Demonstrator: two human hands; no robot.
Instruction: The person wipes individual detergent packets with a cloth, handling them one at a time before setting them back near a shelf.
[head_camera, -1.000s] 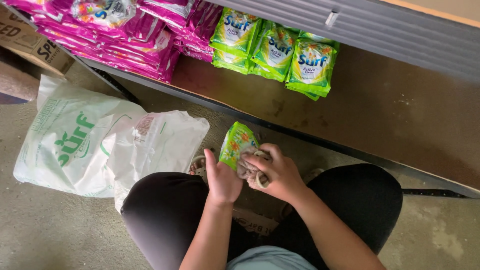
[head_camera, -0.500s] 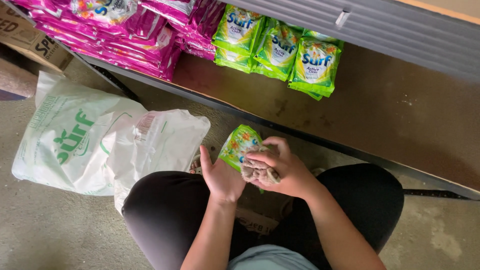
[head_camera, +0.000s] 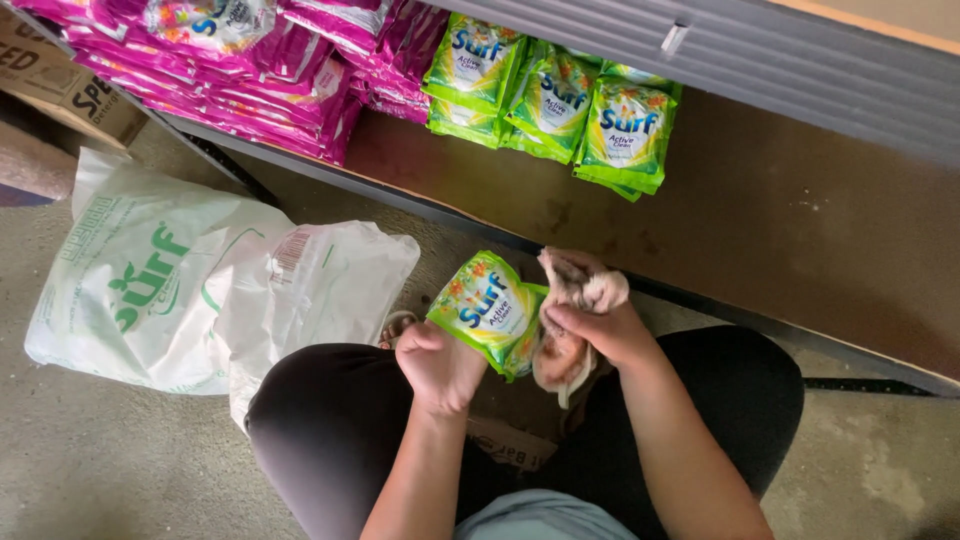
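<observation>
I crouch in front of a low brown shelf (head_camera: 780, 220). My left hand (head_camera: 440, 365) grips a small stack of green detergent sachets (head_camera: 488, 310) by its lower edge, held above my knees. My right hand (head_camera: 592, 325) is closed on a crumpled pinkish-white cloth (head_camera: 575, 290) pressed against the right side of the sachets. Both hands are close together over my lap.
On the shelf stand more green sachets (head_camera: 560, 95) and, to the left, piles of pink sachets (head_camera: 260, 70). A large white plastic sack (head_camera: 200, 290) lies on the concrete floor at my left. A cardboard box (head_camera: 50, 70) sits at the far left.
My right hand has moved the cloth up along the right side of the green sachets. The left hand keeps its hold on the sachets.
</observation>
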